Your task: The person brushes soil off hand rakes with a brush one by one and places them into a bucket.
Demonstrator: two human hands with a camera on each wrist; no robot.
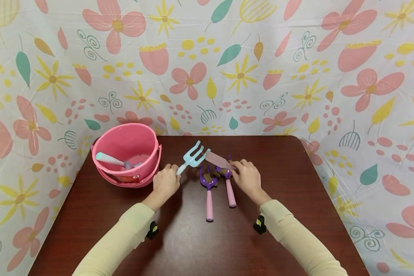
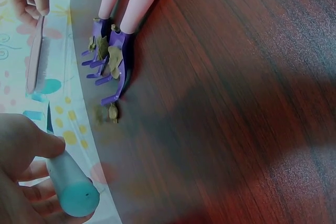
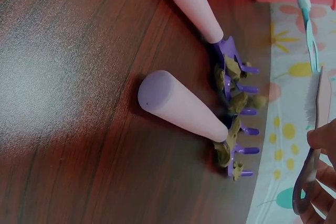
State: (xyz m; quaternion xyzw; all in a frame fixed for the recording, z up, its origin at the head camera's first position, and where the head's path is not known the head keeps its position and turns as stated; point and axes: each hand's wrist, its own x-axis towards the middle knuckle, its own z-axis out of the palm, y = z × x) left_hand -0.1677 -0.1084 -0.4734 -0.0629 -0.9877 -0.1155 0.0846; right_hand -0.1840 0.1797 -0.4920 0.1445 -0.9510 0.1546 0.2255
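Note:
My left hand [image 1: 166,182] grips a light blue hand fork [image 1: 192,156] by its white, teal-ended handle, tines raised and pointing away. A pinkish brush [image 1: 218,159] is held by its dark handle in my right hand [image 1: 247,177]. Its bristles [image 3: 312,98] face the blue fork and appear to touch its tines. Below, two purple forks with pink handles [image 1: 209,207] [image 1: 230,193] lie side by side on the table. Brownish-green clumps [image 2: 115,61] cling to their tines, and a few more bits [image 2: 113,113] lie just beyond the tips.
A pink bucket [image 1: 139,140] stands at the table's back left, near my left hand. Inside it leans another tool with a pale, teal-tipped handle [image 1: 109,158]. The dark wooden table [image 1: 193,249] ends at a flower-patterned curtain [image 1: 224,96] behind and at the sides.

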